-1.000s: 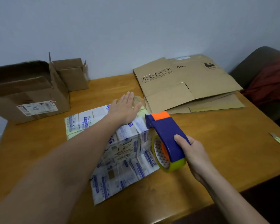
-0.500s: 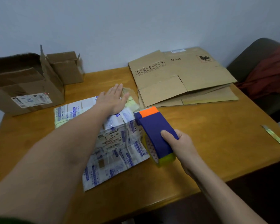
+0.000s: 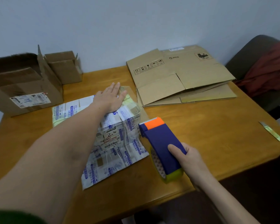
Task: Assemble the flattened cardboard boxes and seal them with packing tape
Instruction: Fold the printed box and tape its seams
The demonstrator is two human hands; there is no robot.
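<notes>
Wooden table (image 3: 208, 135), pale wall (image 3: 136, 29) behind. Two hands in view, one job each.

Right hand (image 3: 189, 159): fingers wrapped round the tape dispenser (image 3: 160, 143), thumb lying on its blue side. One dispenser only: blue body, orange cap with toothed blade at the far end, yellow-green roll at the near end. Its nose sits just beside the right edge of the flattened box (image 3: 116, 152); can't tell if they touch.

Left hand (image 3: 111, 98): fingers straight and together, palm pressed flat on the far end of that flattened box. Not gripping anything.

Flattened box: one, lying mid-table, near-left of centre, skinned in clear tape and white-and-blue printed strips. One white label (image 3: 109, 136) with handwritten "124" and a barcode near its middle. Far part looks slightly raised under the palm; near part lies flat on the wood.

Far right: one stack of flat cardboard (image 3: 184, 75), plain brown, top sheet printed with handling icons and "PICO". At least two sheets by the edges showing underneath; exact count not readable.

Far left: two open boxes standing. Large box (image 3: 26, 88) with one shipping label (image 3: 30, 99) on its near face, flaps up. Small box (image 3: 66, 68) just behind it on its right side, by the wall.

Right table edge: one cutter (image 3: 271, 131), slim, pale green, well apart from everything else.

Off-table right: one dark chair (image 3: 249, 50) with one red cloth (image 3: 268, 68) draped on it.
</notes>
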